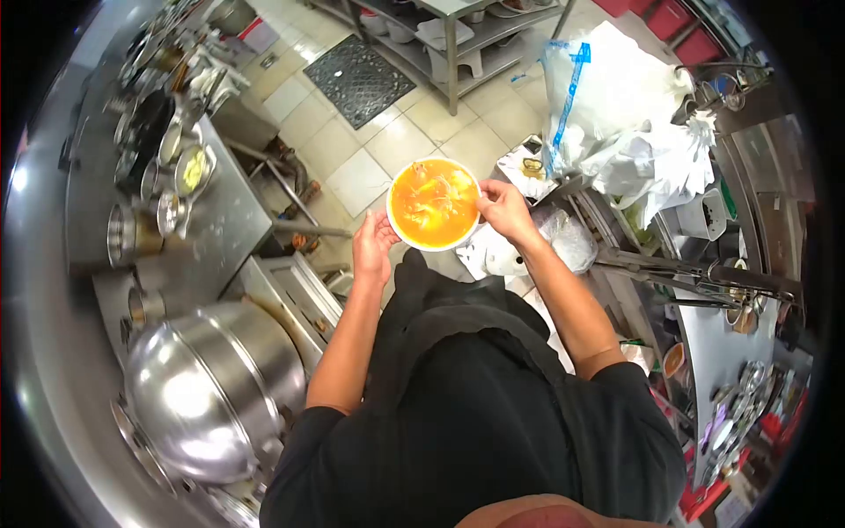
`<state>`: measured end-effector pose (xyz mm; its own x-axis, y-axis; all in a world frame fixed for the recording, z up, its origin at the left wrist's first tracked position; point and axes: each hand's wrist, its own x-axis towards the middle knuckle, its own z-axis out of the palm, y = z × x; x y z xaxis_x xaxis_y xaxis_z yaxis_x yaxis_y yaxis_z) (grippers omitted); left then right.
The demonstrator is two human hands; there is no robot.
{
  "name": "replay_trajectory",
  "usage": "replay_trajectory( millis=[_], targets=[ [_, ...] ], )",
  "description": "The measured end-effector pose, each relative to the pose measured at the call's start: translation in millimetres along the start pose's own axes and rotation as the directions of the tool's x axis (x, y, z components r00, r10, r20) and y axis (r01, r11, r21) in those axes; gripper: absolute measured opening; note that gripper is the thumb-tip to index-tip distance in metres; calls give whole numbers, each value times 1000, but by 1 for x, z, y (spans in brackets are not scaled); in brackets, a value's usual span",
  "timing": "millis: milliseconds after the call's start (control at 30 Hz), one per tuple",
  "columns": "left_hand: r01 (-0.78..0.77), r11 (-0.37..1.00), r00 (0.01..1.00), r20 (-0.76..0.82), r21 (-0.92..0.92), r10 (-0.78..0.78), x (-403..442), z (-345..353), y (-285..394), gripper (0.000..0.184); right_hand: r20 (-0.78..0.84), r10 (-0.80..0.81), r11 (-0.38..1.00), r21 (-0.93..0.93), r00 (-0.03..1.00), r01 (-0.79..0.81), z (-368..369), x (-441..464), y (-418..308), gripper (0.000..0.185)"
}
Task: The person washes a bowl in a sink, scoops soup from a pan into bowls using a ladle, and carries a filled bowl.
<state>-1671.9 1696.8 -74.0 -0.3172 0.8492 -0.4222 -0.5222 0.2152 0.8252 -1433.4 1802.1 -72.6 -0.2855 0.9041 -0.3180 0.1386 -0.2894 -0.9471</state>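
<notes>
A round white bowl of orange soup [431, 207] is held out in front of my body, above the tiled floor. Pale strands and lighter pieces float in the broth, though I cannot make out exactly what they are. My left hand [373, 246] supports the bowl at its left edge, palm turned up and fingers partly under it. On the opposite side, my right hand [503, 209] grips the rim with the thumb on top; its other fingers are mostly hidden beneath. The bowl looks about level.
At left are a steel counter [224, 211] with pans and a large steel pot [216, 387]. White plastic bags [629, 114] bulge at right beside shelving. Ahead, a black floor mat [359, 81] lies before a steel rack [493, 40]. A metal worktop [717, 352] stands at far right.
</notes>
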Motion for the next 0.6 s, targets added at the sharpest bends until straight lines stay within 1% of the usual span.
replay_trajectory(
  millis=[100,233,367,500,600],
  targets=[
    [43,996,992,115,78,-52,54,-3,23,52,-83,2,999,43,997,1,12,27,-13,27],
    [34,995,980,193,96,-52,117,9,52,48,-146,-8,994,108,989,24,20,73,-14,27],
    [59,990,973,215,130,-87,172,21,67,48,-233,7,986,165,973,33,23,114,-22,26],
    [108,982,967,213,153,-140,216,37,71,50,-288,21,993,117,957,13,13,154,-26,24],
    [113,978,956,248,176,-155,260,50,74,53,-310,50,984,180,949,7,5,186,-25,25]
  ],
)
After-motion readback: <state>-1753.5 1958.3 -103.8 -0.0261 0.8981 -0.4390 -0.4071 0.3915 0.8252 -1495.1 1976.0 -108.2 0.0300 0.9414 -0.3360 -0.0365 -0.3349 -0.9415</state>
